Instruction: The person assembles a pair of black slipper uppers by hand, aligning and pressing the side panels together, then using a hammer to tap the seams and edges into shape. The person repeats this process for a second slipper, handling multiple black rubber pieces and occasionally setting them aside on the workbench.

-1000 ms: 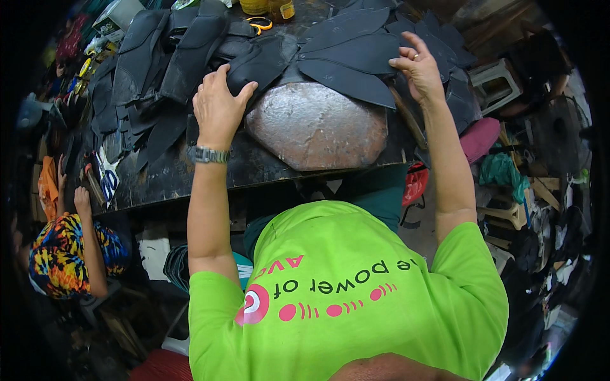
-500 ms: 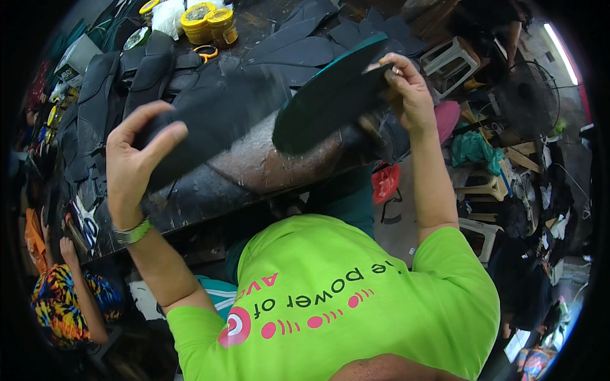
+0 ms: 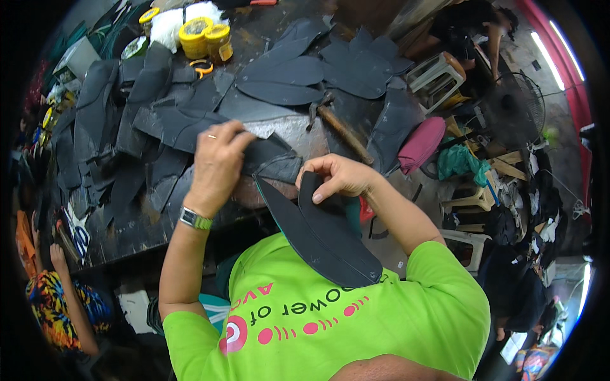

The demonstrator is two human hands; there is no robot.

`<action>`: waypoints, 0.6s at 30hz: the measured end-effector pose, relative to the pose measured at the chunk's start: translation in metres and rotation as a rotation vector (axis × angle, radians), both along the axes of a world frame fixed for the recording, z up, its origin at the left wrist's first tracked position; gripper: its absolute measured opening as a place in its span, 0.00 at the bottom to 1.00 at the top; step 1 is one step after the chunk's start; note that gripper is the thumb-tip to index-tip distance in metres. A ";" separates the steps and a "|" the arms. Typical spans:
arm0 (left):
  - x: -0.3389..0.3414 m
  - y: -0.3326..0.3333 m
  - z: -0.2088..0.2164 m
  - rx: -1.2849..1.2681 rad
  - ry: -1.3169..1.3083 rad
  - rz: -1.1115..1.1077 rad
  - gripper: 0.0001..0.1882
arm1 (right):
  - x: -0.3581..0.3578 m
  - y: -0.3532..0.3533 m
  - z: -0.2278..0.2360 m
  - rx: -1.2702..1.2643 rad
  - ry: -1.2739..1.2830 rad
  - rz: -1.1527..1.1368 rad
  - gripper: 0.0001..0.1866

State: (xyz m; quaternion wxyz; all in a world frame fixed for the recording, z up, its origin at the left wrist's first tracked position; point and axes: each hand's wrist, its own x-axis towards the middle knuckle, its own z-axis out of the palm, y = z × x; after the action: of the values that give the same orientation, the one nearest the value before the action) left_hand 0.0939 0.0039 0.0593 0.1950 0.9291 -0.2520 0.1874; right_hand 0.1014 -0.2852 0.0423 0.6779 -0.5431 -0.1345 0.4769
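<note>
In my right hand (image 3: 340, 178) is a black sole-shaped piece (image 3: 330, 235), gripped between thumb and fingers. It has a thin teal edge and hangs tilted in front of my shirt. A narrow dark flap (image 3: 309, 186) stands up beside my thumb. My left hand (image 3: 219, 162) is over the dark cut pieces on the table, its fingers bent. What those fingers grip, if anything, is hidden beneath them. Close to its fingertips lies a dark angular piece (image 3: 270, 152) on a worn grey slab (image 3: 310, 136). A hammer (image 3: 346, 134) with a wooden handle rests to the right.
Black cut pieces (image 3: 279, 76) cover much of the dark table. Yellow-lidded jars (image 3: 202, 39) and orange-handled scissors (image 3: 202, 68) stand or lie farther back. Blue-handled scissors (image 3: 81, 241) are at the left edge. To the right are a white stool (image 3: 438, 76), a fan (image 3: 515, 108) and other people.
Both hands have come lower and closer together. The dark piece seen in my left hand earlier is no longer clearly in it. My right hand has brought the sole-shaped piece toward my body.
</note>
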 end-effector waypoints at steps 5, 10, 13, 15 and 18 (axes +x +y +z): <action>-0.041 -0.025 -0.029 -0.139 0.156 -0.147 0.21 | 0.002 0.006 0.009 -0.072 -0.026 0.137 0.18; -0.058 -0.006 -0.028 -0.136 0.258 -0.101 0.16 | 0.023 0.008 0.026 -0.316 -0.249 0.050 0.19; -0.067 -0.007 -0.025 -0.120 0.247 -0.053 0.16 | 0.036 0.011 0.028 -0.373 -0.433 0.130 0.18; -0.071 -0.012 -0.025 -0.188 0.254 -0.017 0.18 | 0.043 0.014 0.028 -0.330 -0.540 0.159 0.17; -0.074 -0.016 -0.025 -0.268 0.293 0.018 0.24 | 0.054 0.018 0.034 -0.299 -0.613 0.202 0.17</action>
State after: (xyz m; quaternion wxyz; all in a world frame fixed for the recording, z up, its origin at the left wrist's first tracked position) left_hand 0.0195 -0.0121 0.0340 0.3500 0.9144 -0.1855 0.0838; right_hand 0.1554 -0.2669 0.0760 0.4685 -0.7381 -0.3135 0.3707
